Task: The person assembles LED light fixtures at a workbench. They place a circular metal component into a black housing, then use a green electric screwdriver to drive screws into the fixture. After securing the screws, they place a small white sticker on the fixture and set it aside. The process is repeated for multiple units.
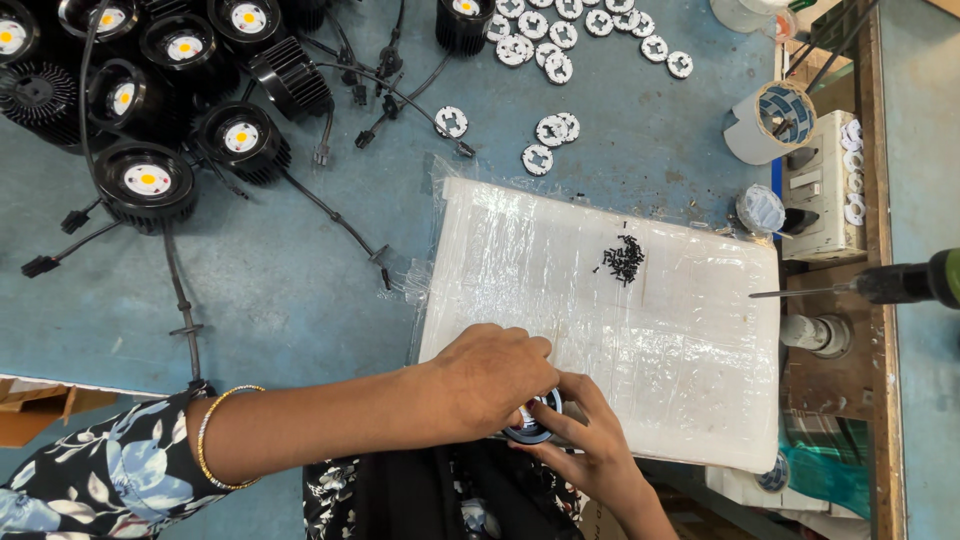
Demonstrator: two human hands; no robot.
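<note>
— What do I have under the hands?

— One small round lamp part, black-rimmed, at the near edge of the white plastic-wrapped pad. My left hand lies over it with fingers curled down onto it; my right hand comes from below, thumb and forefinger pinched against its rim. Most of the part is covered, so I can't make out its face.

— Counts?

— One heap of black screws on the pad; too small to count singly. About seven black finned lamp housings with yellow centres at top left, some cut off by the frame edge, their black leads trailing across the table. White round discs: four loose near the middle, roughly fifteen more along the top edge, partly cropped.

— Surface?

— A worn blue tabletop. On the right, a wooden strip with one powered screwdriver pointing left, one tape roll, and a white switch box.

— The wrist?

— One gold bangle on the left arm, a floral sleeve behind it.
</note>
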